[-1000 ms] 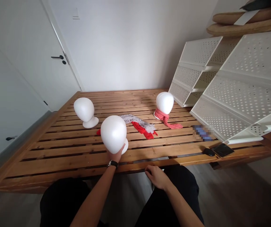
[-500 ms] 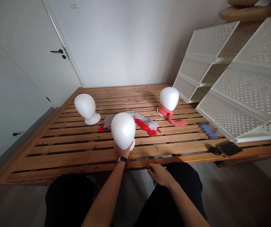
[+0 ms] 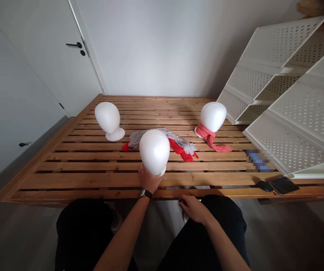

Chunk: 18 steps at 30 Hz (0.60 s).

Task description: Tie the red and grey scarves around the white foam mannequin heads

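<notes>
A white wall and a white door stand behind the slatted wooden surface, which stretches across the view, and perforated white racks stand along its right side. Three white foam heads are here: the left head is bare, the right head has a coral scarf around its neck, one end trailing on the slats, and the near head is at the middle, close to the front edge. Behind it, partly hidden, lie a grey cloth and a red cloth, touching. The left hand has its grip around the near head's neck; the right hand rests by the right knee, fingers curled, and whether its grip is clenched or released I cannot tell. Toward the right are a pixelated item, a dark pad and, just beside that, a black mouse.
</notes>
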Motion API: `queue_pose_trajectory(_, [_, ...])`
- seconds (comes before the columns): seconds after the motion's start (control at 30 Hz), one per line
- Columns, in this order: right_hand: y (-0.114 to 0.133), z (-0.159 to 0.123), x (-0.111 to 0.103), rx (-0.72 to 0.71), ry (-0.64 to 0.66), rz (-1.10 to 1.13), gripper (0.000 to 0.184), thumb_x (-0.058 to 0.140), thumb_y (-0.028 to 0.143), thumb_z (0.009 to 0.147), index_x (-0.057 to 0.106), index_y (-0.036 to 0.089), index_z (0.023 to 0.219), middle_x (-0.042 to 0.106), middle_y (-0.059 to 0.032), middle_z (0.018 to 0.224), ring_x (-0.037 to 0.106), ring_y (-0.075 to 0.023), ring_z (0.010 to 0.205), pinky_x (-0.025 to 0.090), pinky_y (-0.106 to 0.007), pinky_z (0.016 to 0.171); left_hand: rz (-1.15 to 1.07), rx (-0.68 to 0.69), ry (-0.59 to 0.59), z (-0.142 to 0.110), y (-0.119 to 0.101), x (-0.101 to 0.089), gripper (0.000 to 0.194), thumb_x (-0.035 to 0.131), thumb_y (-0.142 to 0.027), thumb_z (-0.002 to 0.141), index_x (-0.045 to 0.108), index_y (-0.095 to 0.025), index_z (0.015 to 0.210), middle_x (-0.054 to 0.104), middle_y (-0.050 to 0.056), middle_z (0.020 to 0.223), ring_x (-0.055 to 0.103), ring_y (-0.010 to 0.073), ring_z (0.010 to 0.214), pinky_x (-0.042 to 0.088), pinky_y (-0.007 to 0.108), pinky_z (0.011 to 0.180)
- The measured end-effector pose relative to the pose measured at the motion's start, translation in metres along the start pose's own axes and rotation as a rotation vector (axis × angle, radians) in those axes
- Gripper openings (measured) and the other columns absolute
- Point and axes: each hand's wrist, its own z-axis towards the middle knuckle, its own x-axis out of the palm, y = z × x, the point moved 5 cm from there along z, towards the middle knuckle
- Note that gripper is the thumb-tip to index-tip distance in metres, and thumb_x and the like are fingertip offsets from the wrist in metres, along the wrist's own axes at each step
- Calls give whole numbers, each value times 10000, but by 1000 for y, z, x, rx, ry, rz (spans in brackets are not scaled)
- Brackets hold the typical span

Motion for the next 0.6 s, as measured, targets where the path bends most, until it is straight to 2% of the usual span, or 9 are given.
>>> queue_pose_trajectory(0.07, [-1,0,1,3,8,10,235,511,349,997,705,223,1038,755,-72,1040,691,-239,1006,453,-314,866,6,78,-23,-1,14,-17,1387,931,-521,505,162,-154,1598,249,258,1638,239,421,1548,238,567,1281])
queue_pose_trajectory(0.13, [-2,-1,2,3,22,16,237,517,356,996,705,220,1041,755,-77,1039,691,-240,998,454,-318,866,-24,120,-35,15,30,-36,1195,863,-480,653,194,-171,1594,302,233,1615,297,378,1528,291,533,1266])
queue_pose_trajectory(0.23, [-5,-1,4,1,35,15,241,515,366,997,704,222,1036,756,-74,1017,690,-243,973,455,-325,857,-50,98,-150,73,43,-68,738,622,-384,900,338,-148,1539,449,206,1496,437,302,1430,362,469,1227])
queue_pose_trajectory(0.3, [-7,0,4,13,41,26,245,509,369,999,703,224,1039,757,-67,992,691,-243,957,456,-324,841,3,93,-189,126,42,-82,566,546,-340,941,467,-114,1454,516,207,1412,485,294,1363,382,449,1206])
queue_pose_trajectory(0.37, [-9,1,4,32,49,48,245,506,364,998,701,223,1043,759,-66,974,695,-240,952,459,-317,831,105,141,-97,176,35,-82,501,598,-328,905,581,-103,1352,555,205,1374,492,319,1338,368,459,1207])
queue_pose_trajectory(0.43, [-9,2,3,46,57,63,237,507,356,994,700,223,1027,761,-66,973,699,-236,953,461,-309,833,220,150,-17,212,32,-77,529,702,-350,826,640,-99,1288,539,222,1410,464,377,1351,350,514,1199])
queue_pose_trajectory(0.53, [-8,3,3,61,75,75,246,494,359,997,700,227,979,760,-63,963,703,-230,928,462,-298,799,351,154,50,238,34,-65,444,784,-320,732,724,-105,1116,550,239,1407,417,425,1375,338,558,1178])
queue_pose_trajectory(0.6, [-9,4,3,71,84,83,264,481,370,1003,701,228,972,758,-66,957,704,-228,913,460,-292,772,359,180,78,245,32,-59,264,745,-242,750,750,-121,983,636,220,1297,458,387,1342,355,523,1168])
